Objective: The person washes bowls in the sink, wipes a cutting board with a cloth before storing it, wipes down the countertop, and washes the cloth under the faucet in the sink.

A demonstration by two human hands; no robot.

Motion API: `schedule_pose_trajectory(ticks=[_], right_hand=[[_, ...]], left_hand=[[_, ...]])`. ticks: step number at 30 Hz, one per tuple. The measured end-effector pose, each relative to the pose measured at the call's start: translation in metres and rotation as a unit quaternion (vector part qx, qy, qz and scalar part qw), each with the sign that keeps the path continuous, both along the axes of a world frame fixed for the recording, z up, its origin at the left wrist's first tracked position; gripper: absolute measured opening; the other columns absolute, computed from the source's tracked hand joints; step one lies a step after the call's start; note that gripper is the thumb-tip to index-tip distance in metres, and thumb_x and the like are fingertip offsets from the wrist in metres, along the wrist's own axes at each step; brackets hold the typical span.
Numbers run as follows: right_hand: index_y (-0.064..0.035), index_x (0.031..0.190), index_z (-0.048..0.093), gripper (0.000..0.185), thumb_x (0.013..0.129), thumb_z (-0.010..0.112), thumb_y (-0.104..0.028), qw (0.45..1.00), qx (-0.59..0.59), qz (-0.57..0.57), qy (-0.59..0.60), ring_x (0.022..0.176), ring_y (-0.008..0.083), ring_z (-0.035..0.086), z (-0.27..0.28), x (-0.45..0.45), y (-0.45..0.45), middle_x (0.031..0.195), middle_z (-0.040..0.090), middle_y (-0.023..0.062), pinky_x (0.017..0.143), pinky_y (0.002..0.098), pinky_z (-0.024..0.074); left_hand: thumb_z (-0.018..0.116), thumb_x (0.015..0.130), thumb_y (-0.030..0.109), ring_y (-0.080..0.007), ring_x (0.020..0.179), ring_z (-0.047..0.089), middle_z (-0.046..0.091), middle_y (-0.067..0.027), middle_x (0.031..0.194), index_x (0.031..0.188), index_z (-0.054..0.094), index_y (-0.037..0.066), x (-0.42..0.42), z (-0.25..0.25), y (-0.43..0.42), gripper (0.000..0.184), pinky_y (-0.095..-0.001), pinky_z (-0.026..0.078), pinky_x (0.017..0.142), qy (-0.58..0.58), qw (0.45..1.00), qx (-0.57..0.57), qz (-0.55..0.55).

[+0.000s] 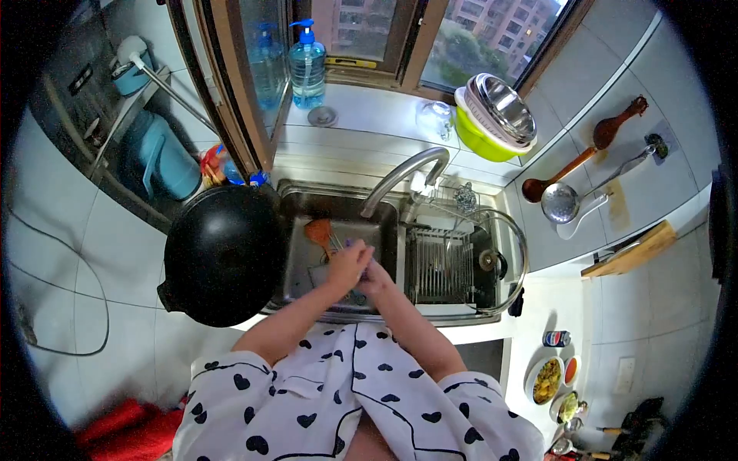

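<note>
Both hands are close together over the left sink basin (296, 269), below the faucet (407, 173). My left hand (350, 261) is closed, its fingers curled in front of my right hand (374, 278). My right hand is closed too, pressed against the left. A small purplish bit shows between them, but what they grip is hidden. Just beyond my left hand, an orange-brown spatula-like utensil (317, 230) lies in the basin. Thin pale sticks or handles beside it are too small to name.
A large black wok (223, 253) stands left of the sink. Right are a dish rack (442, 265) and a round glass lid (516, 238). Stacked bowls (492, 123) and a blue soap bottle (307, 69) sit on the sill. Food dishes (546, 381) and a can (556, 339) stand right.
</note>
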State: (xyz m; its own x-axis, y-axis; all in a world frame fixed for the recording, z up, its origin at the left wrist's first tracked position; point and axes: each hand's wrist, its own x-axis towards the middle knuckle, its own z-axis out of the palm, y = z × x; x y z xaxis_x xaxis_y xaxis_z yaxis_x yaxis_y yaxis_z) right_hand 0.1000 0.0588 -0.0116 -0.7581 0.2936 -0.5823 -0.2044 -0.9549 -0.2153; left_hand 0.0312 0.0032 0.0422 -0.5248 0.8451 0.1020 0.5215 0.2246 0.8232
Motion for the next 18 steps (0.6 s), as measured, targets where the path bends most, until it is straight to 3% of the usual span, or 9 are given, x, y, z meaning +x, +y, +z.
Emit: schedule_pose_trajectory(ticks=[2,3,6,7,11,14,15,17,18], right_hand=[[-0.0099,0.102,0.054,0.02,0.084,0.052,-0.019,0.999,-0.026,-0.014,0.028,0.091,0.0221,0.057,-0.051,0.007,0.016,0.099,0.059,0.0064,0.077,0.039,0.0495],[-0.0092,0.108,0.05,0.03,0.09,0.048,-0.033,0.995,0.038,0.027,0.089,0.102,0.0236,0.053,-0.079,0.009,0.027,0.111,0.054,0.0105,0.09,0.0398,0.0441],[-0.0066,0.107,0.05,0.035,0.089,0.05,-0.037,0.999,0.019,-0.036,-0.019,0.095,0.026,0.055,-0.007,0.017,0.03,0.104,0.056,0.0101,0.081,0.0405,0.0475],[-0.0054,0.114,0.046,0.044,0.091,0.042,-0.043,0.998,0.005,-0.058,-0.004,0.099,0.026,0.054,0.001,0.018,0.031,0.109,0.055,0.0114,0.085,0.0415,0.0461],[-0.0087,0.122,0.044,0.053,0.091,0.034,-0.05,0.99,0.135,-0.023,-0.028,0.107,0.026,0.052,-0.001,0.032,0.038,0.117,0.053,0.011,0.09,0.0436,0.0438],[-0.0099,0.121,0.045,0.055,0.09,0.032,-0.054,0.999,0.04,0.014,0.025,0.103,0.0262,0.053,0.023,0.041,0.027,0.115,0.054,0.0104,0.088,0.0465,0.044],[-0.0103,0.118,0.047,0.056,0.089,0.033,-0.056,0.999,0.029,0.026,0.028,0.101,0.0263,0.054,0.021,0.039,0.025,0.112,0.055,0.0102,0.088,0.0473,0.0441],[-0.011,0.113,0.05,0.057,0.087,0.034,-0.059,0.998,0.005,0.049,0.033,0.095,0.0263,0.056,0.007,0.029,0.018,0.106,0.057,0.0098,0.086,0.0488,0.0443],[-0.0122,0.104,0.055,0.055,0.086,0.036,-0.061,0.994,0.026,0.044,0.099,0.088,0.0249,0.059,-0.019,0.023,0.021,0.097,0.059,0.0085,0.084,0.0501,0.0445]], left_hand=[[0.057,0.082,0.039,-0.0361,0.076,0.056,0.058,-0.0172,0.079,0.083,0.051,0.003,0.001,0.009,-0.005,0.036,-0.044,0.044,0.067,-0.01,0.998,-0.042,-0.043],[0.059,0.081,0.039,-0.0357,0.078,0.055,0.057,-0.0176,0.082,0.085,0.051,0.003,-0.003,0.003,-0.008,0.037,-0.0431,0.043,0.068,0.005,0.998,-0.029,-0.052],[0.065,0.075,0.039,-0.0344,0.085,0.053,0.054,-0.0175,0.09,0.088,0.053,0.001,-0.031,-0.02,-0.018,0.041,-0.0411,0.043,0.074,0.041,0.989,-0.103,-0.101],[0.067,0.074,0.039,-0.034,0.088,0.053,0.053,-0.0172,0.092,0.088,0.054,0.001,-0.042,-0.028,-0.021,0.043,-0.0406,0.042,0.076,0.05,0.98,-0.147,-0.121],[0.073,0.069,0.028,-0.0297,0.09,0.053,0.052,-0.0133,0.096,0.093,0.057,0.001,-0.071,-0.073,-0.021,0.04,-0.0376,0.042,0.082,0.062,0.997,0.005,0.046],[0.075,0.067,0.026,-0.0266,0.095,0.053,0.052,-0.0123,0.102,0.096,0.057,0.001,-0.066,-0.058,-0.01,0.042,-0.0364,0.042,0.085,-0.083,0.991,0.095,0.037],[0.075,0.067,0.024,-0.0251,0.095,0.053,0.054,-0.013,0.103,0.099,0.058,0.001,-0.045,-0.03,-0.009,0.042,-0.0348,0.042,0.086,-0.147,0.985,0.087,0.035],[0.073,0.069,0.024,-0.0257,0.09,0.055,0.057,-0.0127,0.093,0.098,0.058,0.002,-0.012,-0.007,-0.007,0.04,-0.0345,0.042,0.084,-0.155,0.987,0.023,-0.037],[0.073,0.069,0.025,-0.026,0.088,0.056,0.059,-0.0126,0.088,0.098,0.058,0.002,0.002,0.0,-0.009,0.039,-0.0344,0.043,0.083,-0.158,0.985,-0.01,-0.074]])
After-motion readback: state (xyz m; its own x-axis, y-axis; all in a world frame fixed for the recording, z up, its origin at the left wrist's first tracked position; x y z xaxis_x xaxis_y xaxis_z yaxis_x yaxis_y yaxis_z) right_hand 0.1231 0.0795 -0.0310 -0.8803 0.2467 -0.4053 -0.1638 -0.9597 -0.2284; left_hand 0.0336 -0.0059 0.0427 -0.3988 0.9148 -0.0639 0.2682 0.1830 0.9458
